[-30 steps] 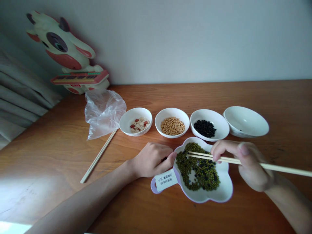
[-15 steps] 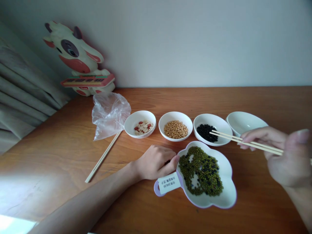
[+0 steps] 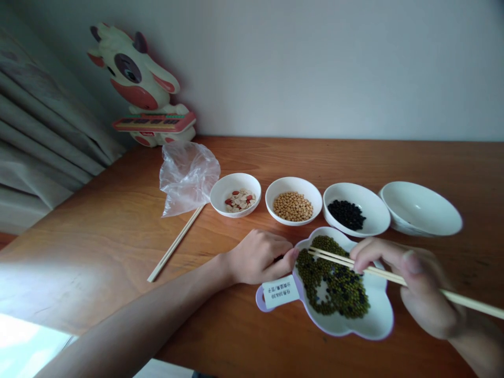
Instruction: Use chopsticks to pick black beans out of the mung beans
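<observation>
Wooden bench fills the view, running back to a pale wall. Nearest, the right hand is closed around a pair of chopsticks, pinched between thumb and fingers so the tips reach over the lobed white dish and hover on its heap of green beans flecked with black ones. The left hand is loosely curled, holding nothing, its thumb pressed against the dish's rim beside the labelled handle, apparently to steady it. Just beyond, a row of white bowls stands within easy reach of the chopsticks: mixed pale and red pieces, yellow beans, black beans, and an empty-looking bowl. Further left lie a spare chopstick and a crumpled plastic bag; a cow toy leans at the wall.
</observation>
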`<state>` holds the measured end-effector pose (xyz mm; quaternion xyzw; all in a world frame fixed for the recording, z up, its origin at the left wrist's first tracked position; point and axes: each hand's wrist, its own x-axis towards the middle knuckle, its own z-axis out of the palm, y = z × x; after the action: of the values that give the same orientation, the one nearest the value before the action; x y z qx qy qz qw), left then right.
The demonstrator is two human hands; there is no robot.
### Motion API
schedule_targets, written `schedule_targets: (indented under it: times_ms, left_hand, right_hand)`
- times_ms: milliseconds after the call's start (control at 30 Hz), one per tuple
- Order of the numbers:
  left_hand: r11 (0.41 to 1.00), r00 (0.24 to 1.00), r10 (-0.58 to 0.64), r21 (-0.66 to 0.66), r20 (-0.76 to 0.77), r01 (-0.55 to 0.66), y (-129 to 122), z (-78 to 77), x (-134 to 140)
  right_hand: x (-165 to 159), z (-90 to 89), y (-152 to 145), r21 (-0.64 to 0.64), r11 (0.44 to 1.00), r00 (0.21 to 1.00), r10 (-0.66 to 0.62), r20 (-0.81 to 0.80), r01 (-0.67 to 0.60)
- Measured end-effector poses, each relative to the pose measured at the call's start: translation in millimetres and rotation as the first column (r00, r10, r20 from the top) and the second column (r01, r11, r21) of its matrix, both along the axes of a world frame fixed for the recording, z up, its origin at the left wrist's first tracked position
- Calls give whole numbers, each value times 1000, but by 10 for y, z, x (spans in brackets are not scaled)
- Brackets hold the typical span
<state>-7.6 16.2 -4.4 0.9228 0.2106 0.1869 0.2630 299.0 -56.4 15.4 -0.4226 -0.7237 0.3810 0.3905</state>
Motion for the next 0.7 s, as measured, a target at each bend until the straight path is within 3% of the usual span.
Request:
schedule_targets:
  times_ms: [233, 467, 700]
  left_hand:
    - [1000, 1000, -4, -15, 3, 4, 1, -1, 0]
    - [1000, 1000, 0, -19, -5, 0, -4, -1, -3]
    - [1000, 1000, -3, -24, 3, 3, 6, 3, 5]
  right_hand:
    - [152, 78, -2, -3, 997, 996, -80, 25, 80]
    - [121, 33, -17, -82, 996, 999, 36, 38, -33]
    - [5, 135, -75, -187, 982, 999, -16, 48, 25]
